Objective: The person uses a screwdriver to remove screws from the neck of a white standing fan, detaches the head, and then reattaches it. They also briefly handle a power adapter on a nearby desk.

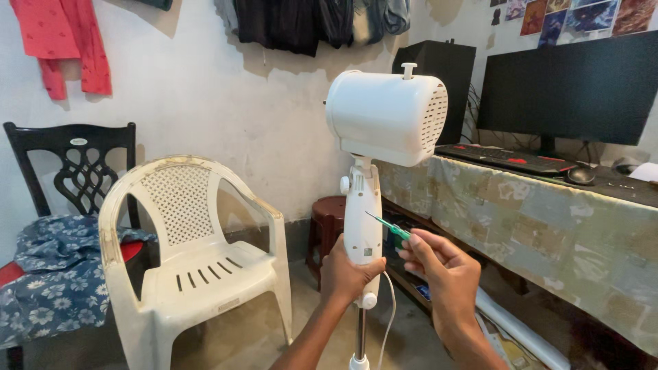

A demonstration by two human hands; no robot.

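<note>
Fan neck (362, 219) stands mid-frame on its pole, white motor housing (387, 116) on top. Left: white plastic chair (192, 253). Left hand (348, 274) grip wrapped round the neck's lower end. Right hand (439, 264) grip pinching green screwdriver (387, 227) — tip touching the neck. Right: cloth-covered counter (548, 226).

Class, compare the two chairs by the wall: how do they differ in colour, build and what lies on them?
The white chair is moulded plastic with armrests; the black chair shows no armrests and looks like dark wood.
The white chair's back is a fine perforated grid; the black chair's back is open lattice.
The white chair's seat is bare; the black chair carries a blue floral cloth.
Both stand upright, facing the room.
</note>
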